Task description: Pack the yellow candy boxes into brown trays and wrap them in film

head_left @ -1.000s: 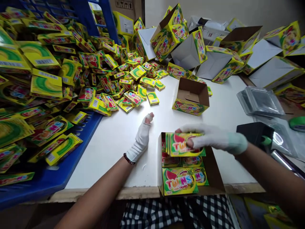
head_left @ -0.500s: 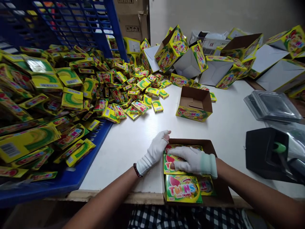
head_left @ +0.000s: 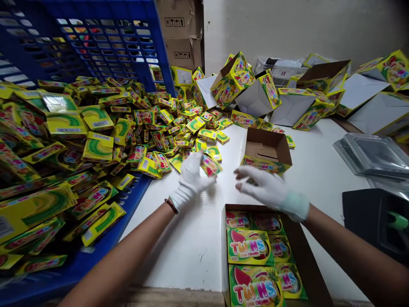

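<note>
My left hand (head_left: 192, 180), in a white fingerless-tipped glove, has its thumb and fingers around a small yellow-green candy box (head_left: 211, 166) at the front of the loose pile; this box is blurred. My right hand (head_left: 266, 186), gloved too, hovers with fingers apart and nothing in them, between the small display box (head_left: 268, 147) and the larger brown carton (head_left: 225, 251). Inside that carton, rows of TWINS candy boxes (head_left: 249, 246) lie face up, with a bare strip along its right side.
A blue plastic crate (head_left: 128, 213) lies tipped at left, spilling candy boxes (head_left: 99, 147) onto the white table (head_left: 179, 256). Open display boxes (head_left: 255, 98) are heaped along the back. At right are clear plastic trays (head_left: 373, 153) and a black holder (head_left: 361, 221).
Both hands have left the carton. The left went up to the pile and took a candy box; the right rose toward the small display box. The view has tilted upward.
</note>
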### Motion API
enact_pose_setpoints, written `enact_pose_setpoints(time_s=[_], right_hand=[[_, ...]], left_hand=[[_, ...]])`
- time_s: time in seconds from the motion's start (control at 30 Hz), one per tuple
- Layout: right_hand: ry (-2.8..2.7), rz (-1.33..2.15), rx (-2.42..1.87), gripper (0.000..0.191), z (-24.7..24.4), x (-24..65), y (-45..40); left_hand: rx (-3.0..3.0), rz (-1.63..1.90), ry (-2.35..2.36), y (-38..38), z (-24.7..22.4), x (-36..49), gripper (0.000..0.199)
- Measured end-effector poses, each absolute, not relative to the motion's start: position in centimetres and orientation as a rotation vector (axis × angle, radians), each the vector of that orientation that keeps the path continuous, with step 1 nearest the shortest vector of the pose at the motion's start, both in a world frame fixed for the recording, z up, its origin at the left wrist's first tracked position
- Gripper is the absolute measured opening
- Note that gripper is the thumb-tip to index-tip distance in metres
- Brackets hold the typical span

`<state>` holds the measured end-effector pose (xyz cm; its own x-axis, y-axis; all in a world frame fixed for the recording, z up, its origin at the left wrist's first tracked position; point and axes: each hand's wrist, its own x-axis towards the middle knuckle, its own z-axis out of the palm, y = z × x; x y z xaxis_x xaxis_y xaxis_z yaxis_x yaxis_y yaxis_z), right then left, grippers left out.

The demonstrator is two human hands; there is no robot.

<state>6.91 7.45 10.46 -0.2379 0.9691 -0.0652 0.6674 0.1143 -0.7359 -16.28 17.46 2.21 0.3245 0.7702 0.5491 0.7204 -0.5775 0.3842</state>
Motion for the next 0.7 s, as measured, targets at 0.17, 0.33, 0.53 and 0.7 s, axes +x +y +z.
enact_pose_setpoints(time_s=[0.17, 0.33, 0.53, 0.7], right_hand=[[-1.921, 0.863, -1.607, 0.060, 7.6, 6.6, 14.0], [-2.004, 0.595, -1.915, 0.046, 5.6, 7.6, 15.8], [-1.997, 0.599, -1.969, 0.028, 5.2, 9.5, 15.2], [-1.908, 0.643, -1.978, 0.028, 6.1, 9.3, 15.1]], left_hand=[[2.558, 1.142, 0.667, 15.3, 2.3, -13.0, 0.080], [2.310, 0.881, 1.420, 21.2, 1.0, -10.7, 0.048], [2.200, 0.687, 1.579, 25.8, 0.0, -8.0, 0.033], [2.046, 0.838, 1.651, 25.3, 0.1, -10.0, 0.030]])
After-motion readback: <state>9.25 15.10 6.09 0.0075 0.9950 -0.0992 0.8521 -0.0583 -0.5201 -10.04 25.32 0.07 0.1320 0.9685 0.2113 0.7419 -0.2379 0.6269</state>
